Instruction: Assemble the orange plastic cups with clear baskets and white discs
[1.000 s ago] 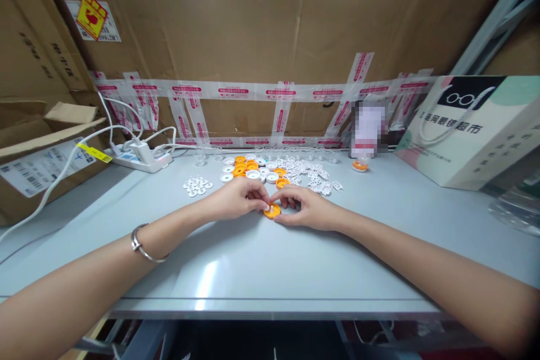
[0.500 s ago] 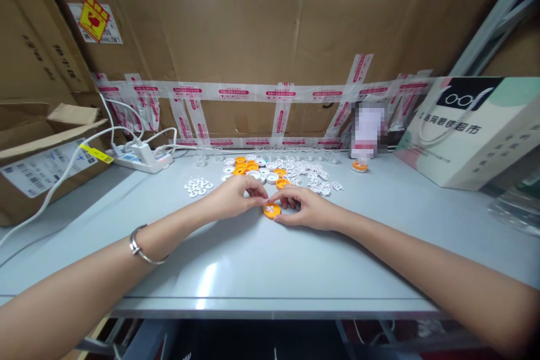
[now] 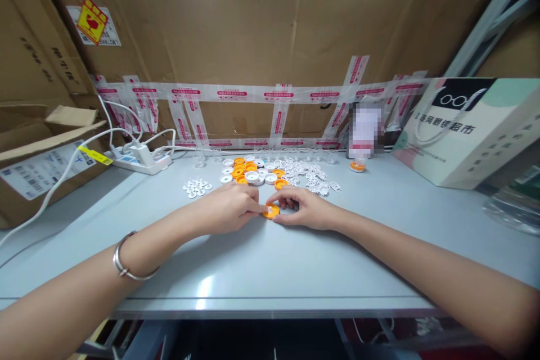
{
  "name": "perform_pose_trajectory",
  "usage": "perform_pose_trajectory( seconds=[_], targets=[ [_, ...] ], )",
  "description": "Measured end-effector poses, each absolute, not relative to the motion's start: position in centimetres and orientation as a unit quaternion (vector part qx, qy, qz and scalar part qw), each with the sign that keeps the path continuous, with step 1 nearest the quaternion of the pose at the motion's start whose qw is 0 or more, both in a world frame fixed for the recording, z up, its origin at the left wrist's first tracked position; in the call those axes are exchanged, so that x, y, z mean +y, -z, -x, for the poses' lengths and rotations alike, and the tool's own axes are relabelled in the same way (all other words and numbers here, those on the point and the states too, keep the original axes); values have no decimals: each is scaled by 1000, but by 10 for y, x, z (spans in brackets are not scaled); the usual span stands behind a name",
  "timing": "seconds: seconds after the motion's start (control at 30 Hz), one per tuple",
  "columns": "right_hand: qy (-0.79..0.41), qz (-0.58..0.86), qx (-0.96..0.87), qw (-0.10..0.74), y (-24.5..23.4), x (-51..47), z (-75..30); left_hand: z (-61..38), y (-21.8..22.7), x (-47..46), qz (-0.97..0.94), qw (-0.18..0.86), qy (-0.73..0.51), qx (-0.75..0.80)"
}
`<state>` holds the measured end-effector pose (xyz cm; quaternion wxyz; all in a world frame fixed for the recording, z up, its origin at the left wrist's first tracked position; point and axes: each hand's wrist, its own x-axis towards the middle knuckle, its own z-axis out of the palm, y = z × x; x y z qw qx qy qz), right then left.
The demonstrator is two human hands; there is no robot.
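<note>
Near the middle of the table lies an orange round cap [image 3: 271,212] with a small whitish piece inside it. My right hand [image 3: 306,209] grips its rim between thumb and fingers. From the left, my left hand [image 3: 236,207] reaches in with its index finger pointing onto the whitish piece, the other fingers curled in and apparently holding nothing. Just beyond my hands is a cluster of orange and white round caps [image 3: 252,178]. Small white stemmed discs [image 3: 196,187] lie left of it, and a pile of flat white plastic pieces [image 3: 314,175] to the right.
Clear domes [image 3: 199,160] stand along the back. A domed piece with an orange base [image 3: 357,166] sits at the back right, before a paper bag [image 3: 455,135]. At left are a power strip [image 3: 145,165], white cables and an open carton [image 3: 46,163].
My left hand has turned from a pinch at the cap's edge to an index finger pressed into the cap. My right hand holds the cap in the same place.
</note>
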<state>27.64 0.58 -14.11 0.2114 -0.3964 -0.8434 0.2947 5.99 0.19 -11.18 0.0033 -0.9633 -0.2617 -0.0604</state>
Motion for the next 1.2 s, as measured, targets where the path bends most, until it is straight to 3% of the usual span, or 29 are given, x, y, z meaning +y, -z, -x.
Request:
perform_pose_trajectory(
  seconds=[0.43,0.73,0.9,1.2],
  targets=[
    [-307,382,-847,205,140,7,-276,-78,114,-17,954,201,3,-221],
    [-310,395,-840,206,141,6,-276,-54,101,10,954,-20,93,-283],
    [-317,399,-833,215,144,7,-277,-38,91,26,931,-58,75,-353],
    [-335,416,-820,209,143,7,-277,-45,99,28,934,-101,47,-339]
  ],
)
